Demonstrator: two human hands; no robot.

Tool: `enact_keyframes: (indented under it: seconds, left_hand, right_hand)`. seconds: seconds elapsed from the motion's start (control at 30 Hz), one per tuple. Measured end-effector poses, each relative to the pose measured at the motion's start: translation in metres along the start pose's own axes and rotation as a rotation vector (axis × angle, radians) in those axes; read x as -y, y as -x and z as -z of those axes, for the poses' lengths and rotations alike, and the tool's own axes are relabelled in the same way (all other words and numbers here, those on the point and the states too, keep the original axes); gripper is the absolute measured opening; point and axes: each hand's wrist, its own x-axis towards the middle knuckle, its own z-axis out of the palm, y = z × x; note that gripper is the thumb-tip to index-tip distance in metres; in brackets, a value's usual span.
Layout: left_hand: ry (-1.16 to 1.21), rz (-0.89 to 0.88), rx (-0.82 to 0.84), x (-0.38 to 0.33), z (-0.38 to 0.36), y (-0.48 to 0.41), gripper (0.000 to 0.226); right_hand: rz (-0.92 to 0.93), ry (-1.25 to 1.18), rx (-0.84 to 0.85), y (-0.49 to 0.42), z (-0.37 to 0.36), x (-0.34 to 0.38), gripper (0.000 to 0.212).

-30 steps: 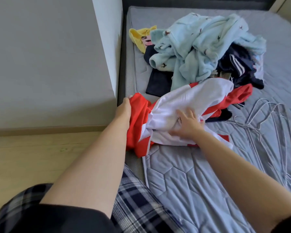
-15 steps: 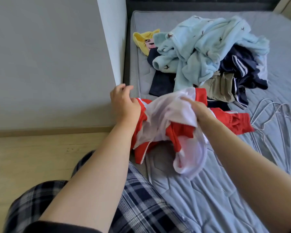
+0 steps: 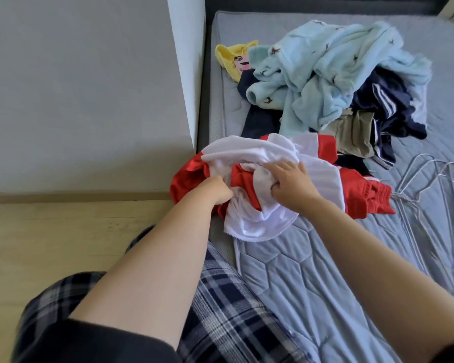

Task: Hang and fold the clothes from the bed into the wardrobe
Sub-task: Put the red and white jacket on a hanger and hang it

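Note:
A red and white jacket [image 3: 249,153] lies bunched at the near left edge of the bed [image 3: 312,271], its white lining turned outward. My left hand [image 3: 216,192] grips the fabric at its left side, fingers buried in the folds. My right hand [image 3: 290,183] clutches a wad of the white lining in the middle. Behind the jacket sits a pile of clothes: a light blue fleece [image 3: 330,72] on top, a yellow garment [image 3: 232,57], dark navy pieces [image 3: 388,106] and a khaki one [image 3: 357,133].
Several wire hangers [image 3: 435,195] lie on the grey quilted mattress to the right of the jacket. A white wall corner [image 3: 185,74] stands left of the bed, with wooden floor [image 3: 50,237] below it. My plaid-clad leg [image 3: 220,310] presses against the bed's edge.
The jacket, lifted half a second ago, is back down on the mattress. My left hand moved from the bed's edge into the fabric, and my right hand dropped and closed on the lining.

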Motion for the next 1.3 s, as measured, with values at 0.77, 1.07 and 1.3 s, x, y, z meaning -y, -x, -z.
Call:
enact_keyframes:
  seconds: [0.77,1.07,1.3]
  left_hand:
    - [0.819,-0.374,-0.364,-0.017,0.021,-0.001,0.018]
    - [1.165,-0.192,-0.609,0.037,0.068,0.021,0.021]
    - [1.153,-0.283,-0.482,0.090,0.111,0.082,0.020]
  right_hand:
    - [-0.095,-0.520,0.218,-0.025,0.032,0.037,0.021]
    - [-0.367,-1.009,0.193,-0.086,0.062,0.142,0.036]
    - [-0.139,-1.362,0.185,-0.115,0.137,0.260,0.016]
